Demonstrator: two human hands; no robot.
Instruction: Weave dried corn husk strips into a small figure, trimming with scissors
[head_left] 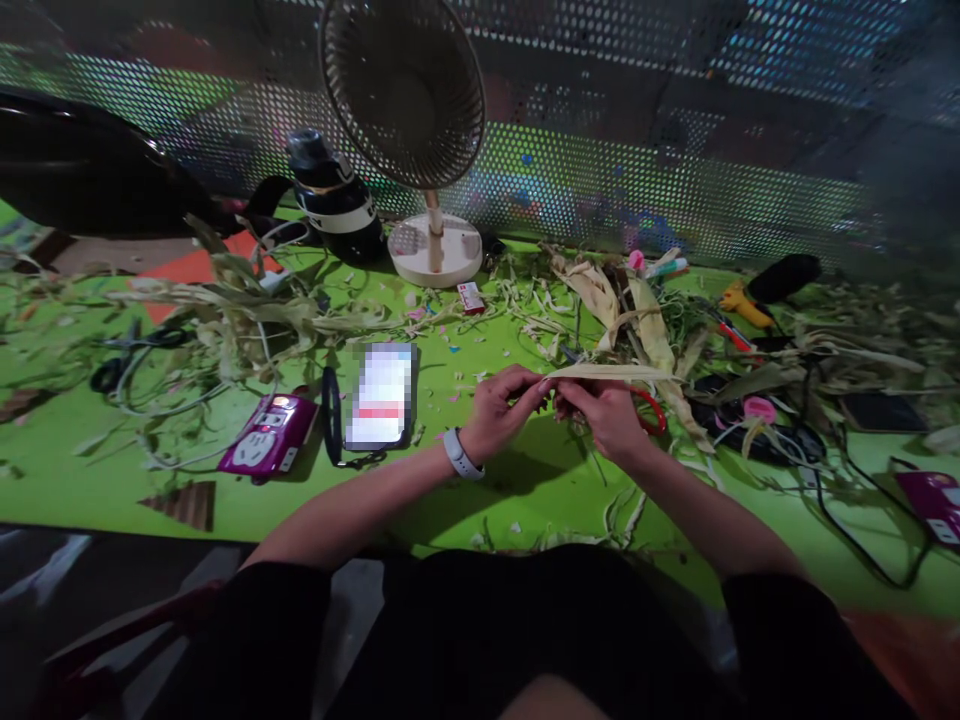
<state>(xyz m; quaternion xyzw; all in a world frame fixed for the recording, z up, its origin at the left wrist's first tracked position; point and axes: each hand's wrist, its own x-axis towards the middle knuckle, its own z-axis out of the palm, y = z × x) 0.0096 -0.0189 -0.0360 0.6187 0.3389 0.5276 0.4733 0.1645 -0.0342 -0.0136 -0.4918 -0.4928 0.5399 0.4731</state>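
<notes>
While both hands meet above the green table (90,470), I see my left hand (501,412) and my right hand (606,415) closed on the same corn husk strip (611,372). The strip is pale, flat and long; it runs from the left fingertips toward the right, over the right hand, and its far end lies among the husk pile (637,310). The left thumb and fingers pinch the near end tightly. The right hand grips the strip just beside the left one, so the two pinches almost touch.

To do this step well, I judge that both grips should stay close together, because dry husk tears along its fibres when the pull is uneven. I would keep the strip flat between the fingertips and not twist it, and work it slowly along the grain.

Red scissors (651,410) lie partly hidden just behind the right hand, so the wrist should not press down there. At the left of the hands lies a phone (382,395), and further left a purple power strip (268,440). A white fan (420,130) stands at the far side, and a yellow glue gun (744,305) rests far right.
</notes>
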